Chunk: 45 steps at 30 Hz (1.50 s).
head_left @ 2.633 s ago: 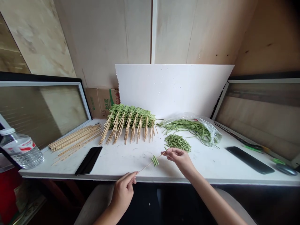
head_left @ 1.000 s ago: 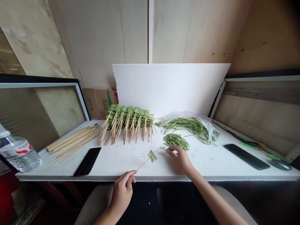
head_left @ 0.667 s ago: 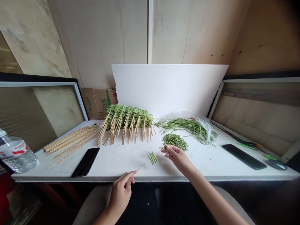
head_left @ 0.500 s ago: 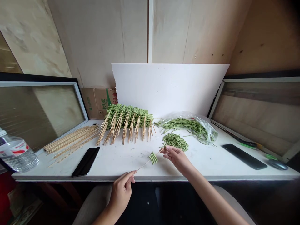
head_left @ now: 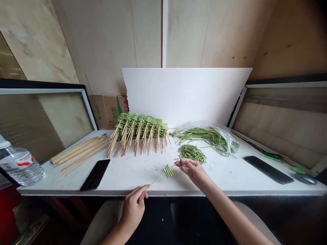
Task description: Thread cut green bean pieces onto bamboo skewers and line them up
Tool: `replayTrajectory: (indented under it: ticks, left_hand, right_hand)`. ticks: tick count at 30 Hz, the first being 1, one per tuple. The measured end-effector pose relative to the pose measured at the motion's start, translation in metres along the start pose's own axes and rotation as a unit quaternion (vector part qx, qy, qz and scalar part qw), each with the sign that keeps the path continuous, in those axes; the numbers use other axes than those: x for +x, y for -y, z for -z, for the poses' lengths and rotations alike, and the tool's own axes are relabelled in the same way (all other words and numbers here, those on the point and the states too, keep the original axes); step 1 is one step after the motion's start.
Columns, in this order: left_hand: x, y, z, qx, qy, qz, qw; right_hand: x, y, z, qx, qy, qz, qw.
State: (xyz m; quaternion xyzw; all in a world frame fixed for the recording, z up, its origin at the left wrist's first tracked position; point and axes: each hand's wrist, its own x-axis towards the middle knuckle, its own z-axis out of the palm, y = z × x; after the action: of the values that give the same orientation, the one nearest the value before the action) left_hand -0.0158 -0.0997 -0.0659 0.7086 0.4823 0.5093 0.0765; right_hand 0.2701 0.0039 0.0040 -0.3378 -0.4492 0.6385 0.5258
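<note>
My left hand (head_left: pixel 134 203) pinches the lower end of a bamboo skewer (head_left: pixel 157 179) near the table's front edge. Several short pieces of green bean (head_left: pixel 168 171) sit side by side across the skewer, close to its upper end. At that tip, my right hand (head_left: pixel 193 169) is closed with a cut green bean piece (head_left: pixel 177 159) between thumb and fingers; whether the tip has gone into it is hidden by the fingers. Just behind the right hand lies a pile of cut green beans (head_left: pixel 191 152).
Filled bean skewers (head_left: pixel 141 124) are stacked at the back, sticks forward. Bare skewers (head_left: pixel 81 151), a phone (head_left: pixel 95 175) and a water bottle (head_left: pixel 21 166) are at left. Long beans in a plastic bag (head_left: pixel 206 136), a black flat object (head_left: pixel 268 169) and a mouse (head_left: pixel 306 178) are at right.
The view has shifted slightly. Both hands keep almost the same pose, with the skewer and the bean pieces on it nearly unmoved.
</note>
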Motion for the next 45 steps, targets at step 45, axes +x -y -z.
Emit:
replayTrajectory:
  ticks: [45]
  left_hand:
    - [0.000,0.001,0.000,0.006,-0.011,0.039,0.999]
  right_hand:
    - [0.012,0.011,0.021,-0.518,-0.071,0.213,0.826]
